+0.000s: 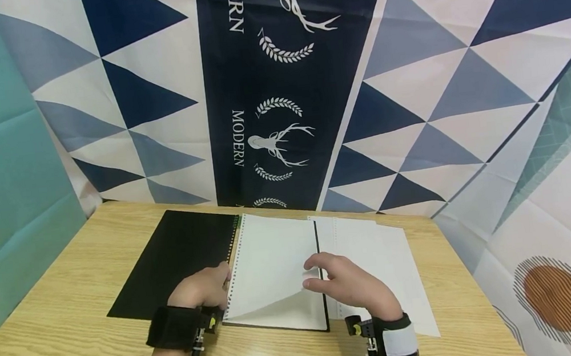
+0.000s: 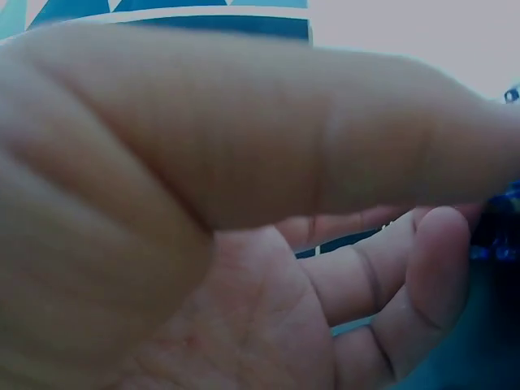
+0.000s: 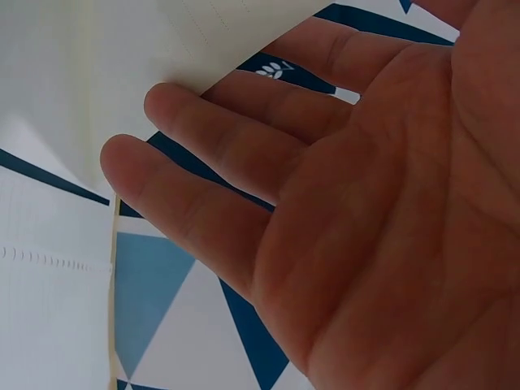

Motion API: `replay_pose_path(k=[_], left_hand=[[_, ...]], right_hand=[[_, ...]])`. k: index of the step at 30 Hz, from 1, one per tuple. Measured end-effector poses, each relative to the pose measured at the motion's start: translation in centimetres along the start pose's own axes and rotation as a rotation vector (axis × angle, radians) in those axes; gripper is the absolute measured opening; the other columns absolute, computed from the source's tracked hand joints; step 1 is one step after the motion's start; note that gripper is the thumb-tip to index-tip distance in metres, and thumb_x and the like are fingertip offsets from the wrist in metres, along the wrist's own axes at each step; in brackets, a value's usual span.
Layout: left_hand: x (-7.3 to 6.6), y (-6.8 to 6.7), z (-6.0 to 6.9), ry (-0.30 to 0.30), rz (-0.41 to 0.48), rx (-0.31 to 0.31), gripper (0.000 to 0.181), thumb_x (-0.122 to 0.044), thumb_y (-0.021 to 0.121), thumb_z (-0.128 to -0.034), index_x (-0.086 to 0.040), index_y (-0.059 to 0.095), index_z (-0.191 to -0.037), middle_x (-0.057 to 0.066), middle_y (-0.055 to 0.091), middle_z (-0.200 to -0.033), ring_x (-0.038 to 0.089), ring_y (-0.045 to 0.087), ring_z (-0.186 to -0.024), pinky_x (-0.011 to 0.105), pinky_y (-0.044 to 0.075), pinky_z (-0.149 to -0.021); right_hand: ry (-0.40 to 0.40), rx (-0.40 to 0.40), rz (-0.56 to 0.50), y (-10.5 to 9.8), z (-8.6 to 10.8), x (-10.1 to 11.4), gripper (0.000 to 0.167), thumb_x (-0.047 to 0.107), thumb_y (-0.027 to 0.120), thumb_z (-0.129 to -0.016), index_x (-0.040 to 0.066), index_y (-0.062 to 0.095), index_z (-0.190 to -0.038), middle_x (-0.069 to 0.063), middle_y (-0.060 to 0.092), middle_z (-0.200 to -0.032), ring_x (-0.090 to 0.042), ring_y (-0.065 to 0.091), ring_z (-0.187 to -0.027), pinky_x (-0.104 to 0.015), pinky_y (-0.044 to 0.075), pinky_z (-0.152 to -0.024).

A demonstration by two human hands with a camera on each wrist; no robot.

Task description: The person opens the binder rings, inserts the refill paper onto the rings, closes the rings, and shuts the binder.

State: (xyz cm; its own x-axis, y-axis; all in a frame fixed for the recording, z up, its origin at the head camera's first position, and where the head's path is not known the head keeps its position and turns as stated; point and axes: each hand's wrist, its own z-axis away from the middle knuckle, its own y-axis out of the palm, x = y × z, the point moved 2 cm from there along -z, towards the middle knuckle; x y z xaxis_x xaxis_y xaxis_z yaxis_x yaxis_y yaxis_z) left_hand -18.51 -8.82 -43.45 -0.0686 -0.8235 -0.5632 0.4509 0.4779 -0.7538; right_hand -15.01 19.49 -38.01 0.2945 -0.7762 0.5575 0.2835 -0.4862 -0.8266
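Our right hand (image 1: 355, 286), fingers unclenched, should lift the page (image 1: 274, 253) evenly — we can't tell whether our left hand (image 1: 200, 288) grips the binding (image 1: 232, 241).

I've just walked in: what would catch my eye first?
Probably the dark banner with white deer heads, hanging behind the table. On the notepad, a white page lifts at its near edge, between the left hand and right hand. The black cover, left of the page, stands out.
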Motion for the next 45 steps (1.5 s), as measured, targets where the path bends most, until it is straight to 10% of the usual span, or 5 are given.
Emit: replay_pose_path(k=[36, 45], left_hand=[[0.14, 0.13, 0.37, 0.016, 0.039, 0.083, 0.060, 0.009, 0.074, -0.0690, -0.006, 0.046, -0.120, 0.010, 0.057, -0.081, 0.024, 0.050, -0.063, 0.032, 0.037, -0.056], [-0.24, 0.76, 0.06, -0.001, 0.025, 0.070, 0.097, 0.014, 0.073, -0.0595, -0.005, 0.036, -0.147, 0.011, 0.058, -0.080, 0.025, 0.052, -0.062, 0.031, 0.034, -0.049]], right_hand=[[-0.017, 0.071, -0.053, 0.05, 0.12, -0.28, 0.040, 0.031, 0.068, -0.097, 0.005, 0.065, -0.127, -0.017, 0.068, -0.129, -0.034, 0.064, -0.121, -0.051, 0.052, -0.097], [0.037, 0.115, -0.079, 0.20, 0.11, -0.51, 0.043, 0.031, 0.066, -0.098, 0.003, 0.062, -0.131, -0.019, 0.065, -0.132, -0.037, 0.062, -0.123, -0.053, 0.051, -0.098]])
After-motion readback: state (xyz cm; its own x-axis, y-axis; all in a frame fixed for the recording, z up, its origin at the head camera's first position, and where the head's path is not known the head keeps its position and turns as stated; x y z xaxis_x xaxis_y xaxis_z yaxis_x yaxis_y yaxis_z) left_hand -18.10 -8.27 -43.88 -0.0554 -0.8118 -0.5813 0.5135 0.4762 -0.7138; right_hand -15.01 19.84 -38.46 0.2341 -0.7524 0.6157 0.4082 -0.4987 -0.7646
